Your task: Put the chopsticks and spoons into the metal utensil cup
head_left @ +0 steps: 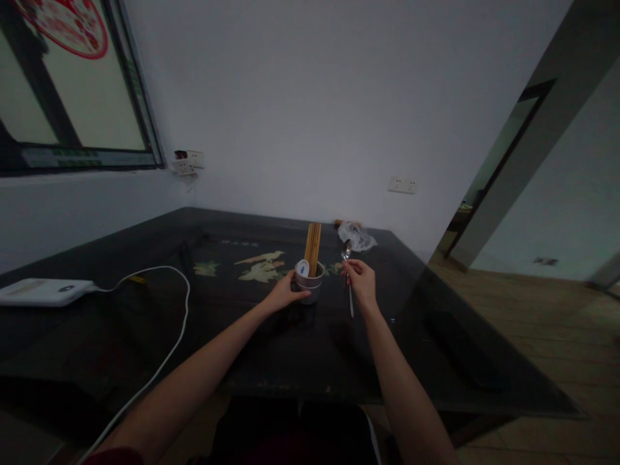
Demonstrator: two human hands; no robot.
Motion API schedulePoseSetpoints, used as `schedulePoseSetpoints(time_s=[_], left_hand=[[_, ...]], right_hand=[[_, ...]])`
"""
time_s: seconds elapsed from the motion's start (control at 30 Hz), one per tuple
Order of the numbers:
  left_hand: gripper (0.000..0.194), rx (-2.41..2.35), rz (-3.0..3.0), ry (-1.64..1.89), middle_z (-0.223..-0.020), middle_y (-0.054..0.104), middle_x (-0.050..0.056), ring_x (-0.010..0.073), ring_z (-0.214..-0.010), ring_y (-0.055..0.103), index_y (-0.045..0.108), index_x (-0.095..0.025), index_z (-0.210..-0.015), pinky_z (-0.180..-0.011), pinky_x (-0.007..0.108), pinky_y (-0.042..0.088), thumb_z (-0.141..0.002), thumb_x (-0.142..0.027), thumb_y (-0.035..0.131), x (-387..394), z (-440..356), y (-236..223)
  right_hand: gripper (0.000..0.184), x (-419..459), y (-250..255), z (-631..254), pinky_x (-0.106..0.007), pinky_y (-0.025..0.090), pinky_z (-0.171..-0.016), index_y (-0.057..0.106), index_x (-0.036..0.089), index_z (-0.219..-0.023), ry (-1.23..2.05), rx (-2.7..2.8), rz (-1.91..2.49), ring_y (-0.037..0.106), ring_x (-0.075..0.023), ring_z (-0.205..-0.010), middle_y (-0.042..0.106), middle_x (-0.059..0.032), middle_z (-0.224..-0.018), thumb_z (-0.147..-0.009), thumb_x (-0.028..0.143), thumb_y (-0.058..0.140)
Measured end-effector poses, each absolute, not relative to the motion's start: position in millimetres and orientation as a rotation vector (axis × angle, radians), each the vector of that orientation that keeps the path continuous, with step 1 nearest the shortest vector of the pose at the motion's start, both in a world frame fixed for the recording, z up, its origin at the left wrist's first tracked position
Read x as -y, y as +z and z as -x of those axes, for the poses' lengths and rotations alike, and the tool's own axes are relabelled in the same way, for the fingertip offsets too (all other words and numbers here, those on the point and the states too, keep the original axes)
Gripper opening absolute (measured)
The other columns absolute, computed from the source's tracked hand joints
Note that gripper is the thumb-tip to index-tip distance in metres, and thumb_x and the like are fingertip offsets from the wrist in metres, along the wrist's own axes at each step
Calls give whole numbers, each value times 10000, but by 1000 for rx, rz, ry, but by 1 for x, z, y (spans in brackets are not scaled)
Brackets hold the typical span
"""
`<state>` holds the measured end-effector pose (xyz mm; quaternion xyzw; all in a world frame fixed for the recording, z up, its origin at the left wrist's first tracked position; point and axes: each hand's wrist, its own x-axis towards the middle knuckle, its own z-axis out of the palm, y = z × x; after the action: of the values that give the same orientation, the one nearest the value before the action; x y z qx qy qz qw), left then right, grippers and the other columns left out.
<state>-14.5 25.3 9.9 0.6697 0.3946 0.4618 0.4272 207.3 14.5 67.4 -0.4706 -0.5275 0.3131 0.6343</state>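
On the dark table stands a grey cylindrical holder [310,292] with a bundle of wooden chopsticks [313,248] upright in it. A white spoon [303,268] with a blue mark on its bowl leans at the holder's left rim. My left hand [283,292] is wrapped round the left side of the holder. Just to the right, my right hand [361,279] pinches a metal spoon [347,248] by its handle, bowl up and apart from the holder. A thin pale handle hangs below those fingers; whether it belongs to the same spoon I cannot tell.
A crumpled clear plastic bag [357,236] lies at the table's back edge. Left on the table [232,236] sits a white device [46,292], its white cable [186,303] looping toward me. A dark flat object [462,349] lies at the right. The wall [300,129] rises behind.
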Motion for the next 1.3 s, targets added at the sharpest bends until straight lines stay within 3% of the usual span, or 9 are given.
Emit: schedulePoseSetpoints(time_s=[0.43,0.83,1.3], left_hand=[[699,-976,-1708,1165,-1190,598,138,291,-1094,569,498,-158,-1192,-964,441,420,-584,-318,804,-27,14,9],[668,-965,-1725,1174,-1198,593,147,287,-1079,580,506,-154,-1168,-953,435,431,-592,-322,799,-29,14,7],[651,-993,-1814,1148,-1184,597,143,262,-1040,602,479,-142,-1184,-925,428,458,-629,-320,768,-32,14,3]], right_hand=[[324,-16,130,-176,-205,370,-439,606,135,-870,577,1256,825,466,-82,-457,655,-29,-658,-771,442,571],[316,-28,87,-159,-226,436,-532,629,135,-773,677,1340,914,552,-123,-563,664,-48,-706,-743,446,583],[196,-41,67,-164,-280,397,-651,712,180,-685,350,1618,1149,542,-161,-680,626,-38,-717,-732,350,629]])
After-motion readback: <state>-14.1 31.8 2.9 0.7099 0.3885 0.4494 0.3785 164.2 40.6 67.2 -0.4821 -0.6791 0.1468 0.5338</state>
